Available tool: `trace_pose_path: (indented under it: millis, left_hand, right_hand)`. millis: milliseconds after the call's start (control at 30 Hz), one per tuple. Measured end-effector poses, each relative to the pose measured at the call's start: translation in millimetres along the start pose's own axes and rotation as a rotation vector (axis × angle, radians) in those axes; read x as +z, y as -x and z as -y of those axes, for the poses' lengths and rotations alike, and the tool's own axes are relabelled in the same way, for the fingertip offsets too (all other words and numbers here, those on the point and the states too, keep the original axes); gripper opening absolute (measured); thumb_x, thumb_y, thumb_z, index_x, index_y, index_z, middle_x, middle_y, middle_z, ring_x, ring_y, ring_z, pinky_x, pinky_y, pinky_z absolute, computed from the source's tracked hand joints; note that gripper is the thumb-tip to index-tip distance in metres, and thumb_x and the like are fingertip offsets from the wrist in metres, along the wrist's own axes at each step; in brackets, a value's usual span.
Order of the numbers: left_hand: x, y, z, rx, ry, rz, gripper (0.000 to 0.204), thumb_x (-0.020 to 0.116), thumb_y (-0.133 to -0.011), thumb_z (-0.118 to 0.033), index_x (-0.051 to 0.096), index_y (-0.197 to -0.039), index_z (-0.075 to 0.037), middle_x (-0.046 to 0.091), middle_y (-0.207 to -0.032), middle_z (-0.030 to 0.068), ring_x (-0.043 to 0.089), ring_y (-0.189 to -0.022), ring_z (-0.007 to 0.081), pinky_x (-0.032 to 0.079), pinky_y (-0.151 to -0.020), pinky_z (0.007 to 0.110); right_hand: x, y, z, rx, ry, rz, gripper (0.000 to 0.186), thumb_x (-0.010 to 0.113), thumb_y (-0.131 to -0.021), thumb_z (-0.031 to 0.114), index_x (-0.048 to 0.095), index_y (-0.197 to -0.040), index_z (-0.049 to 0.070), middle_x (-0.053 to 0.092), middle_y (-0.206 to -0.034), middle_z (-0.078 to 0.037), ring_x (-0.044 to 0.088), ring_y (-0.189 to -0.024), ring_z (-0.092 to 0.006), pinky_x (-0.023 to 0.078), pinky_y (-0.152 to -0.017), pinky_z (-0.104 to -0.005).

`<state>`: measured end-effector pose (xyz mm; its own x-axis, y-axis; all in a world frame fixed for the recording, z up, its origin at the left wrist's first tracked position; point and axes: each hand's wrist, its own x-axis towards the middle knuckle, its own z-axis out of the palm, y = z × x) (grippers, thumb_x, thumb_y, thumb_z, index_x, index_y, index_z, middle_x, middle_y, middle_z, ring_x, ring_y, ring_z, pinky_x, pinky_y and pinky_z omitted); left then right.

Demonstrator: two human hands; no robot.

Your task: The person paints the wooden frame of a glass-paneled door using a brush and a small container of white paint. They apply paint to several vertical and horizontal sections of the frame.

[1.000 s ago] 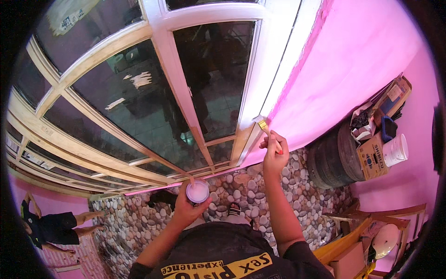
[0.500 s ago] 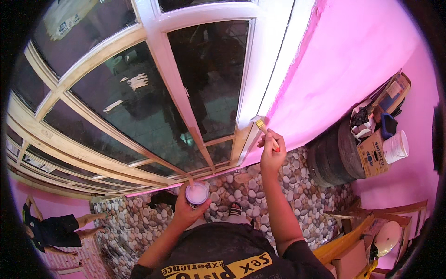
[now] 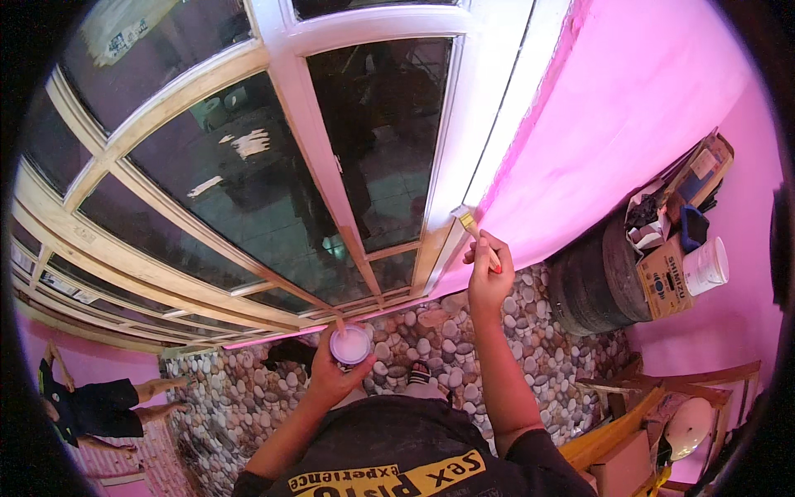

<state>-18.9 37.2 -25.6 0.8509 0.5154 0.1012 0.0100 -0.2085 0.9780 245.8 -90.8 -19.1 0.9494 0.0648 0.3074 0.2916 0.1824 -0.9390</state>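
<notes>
- Gripping a small flat paintbrush with pale bristles, a gold-coloured ferrule and a red-ended handle [image 3: 469, 222] in the right hand [image 3: 493, 269], closing thumb and fingers on the handle.
- Holding the bristles at a narrow white-painted wooden strip [image 3: 502, 141], just beside the smooth pink wall [image 3: 613, 108].
- Clasping a small round cup of milky, faintly pink liquid [image 3: 352, 345] in the left hand [image 3: 335, 379], curving thumb and fingers around opposite sides, lower and further left than the paintbrush.
- Holding the two hands well apart, clamping each on its own thing.
- Facing a tall wooden frame with dark glass panes [image 3: 472, 99], showing white paint high up near the brush and light-brown wood lower down and to the left.
- Standing on a floor patterned with grey, white and brown pebbles [image 3: 571, 364].
- Having, off to the right, dark stacked tyres [image 3: 580, 286], a brown cardboard box [image 3: 662, 294] and a white plastic bucket [image 3: 706, 269].
- Sharing the space with another person in dark shirt and shorts [image 3: 120, 398], far left.
</notes>
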Motion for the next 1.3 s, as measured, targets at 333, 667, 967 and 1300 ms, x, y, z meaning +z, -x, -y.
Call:
trace_pose_path:
  millis: [333,667,967,1300]
  left_hand:
    - [-1,1,8,0.026,-0.023,-0.019,0.073,0.082,-0.08,-0.011,0.038,-0.137,0.001,0.059,-0.126,0.0161,0.061,-0.114,0.0228,0.049,-0.097,0.035]
    - [0,1,0,0.0,-0.082,-0.028,0.071,0.083,-0.079,-0.013,0.04,-0.135,0.0,0.061,-0.122,0.0161,0.063,-0.11,0.0224,0.05,-0.095,0.034]
    - [2,9,2,-0.045,0.05,-0.076,0.062,0.081,-0.08,-0.009,0.045,-0.13,-0.004,0.059,-0.122,0.0099,0.059,-0.113,0.02,0.047,-0.099,0.036]
    - [4,12,5,-0.023,-0.005,-0.048,0.07,0.082,-0.08,-0.012,0.04,-0.135,-0.002,0.059,-0.125,0.0146,0.061,-0.111,0.022,0.05,-0.095,0.035]
  right_hand:
    - [-51,17,3,-0.257,0.557,0.241,0.022,0.067,-0.089,0.005,0.069,-0.11,-0.001,0.064,-0.095,-0.013,0.064,-0.085,-0.0216,0.052,-0.075,-0.0322]
    - [-30,-6,13,-0.151,0.556,0.314,0.025,0.066,-0.082,-0.001,0.071,-0.107,-0.001,0.062,-0.095,-0.013,0.063,-0.086,-0.0224,0.05,-0.078,-0.0308]
    - [-35,-8,34,-0.322,0.568,0.309,0.027,0.068,-0.08,0.003,0.07,-0.107,0.001,0.061,-0.097,-0.015,0.064,-0.085,-0.0289,0.052,-0.076,-0.0361]
    - [-29,-24,34,-0.289,0.585,0.378,0.025,0.066,-0.083,0.004,0.069,-0.107,0.0,0.061,-0.097,-0.016,0.064,-0.084,-0.03,0.053,-0.073,-0.0365]
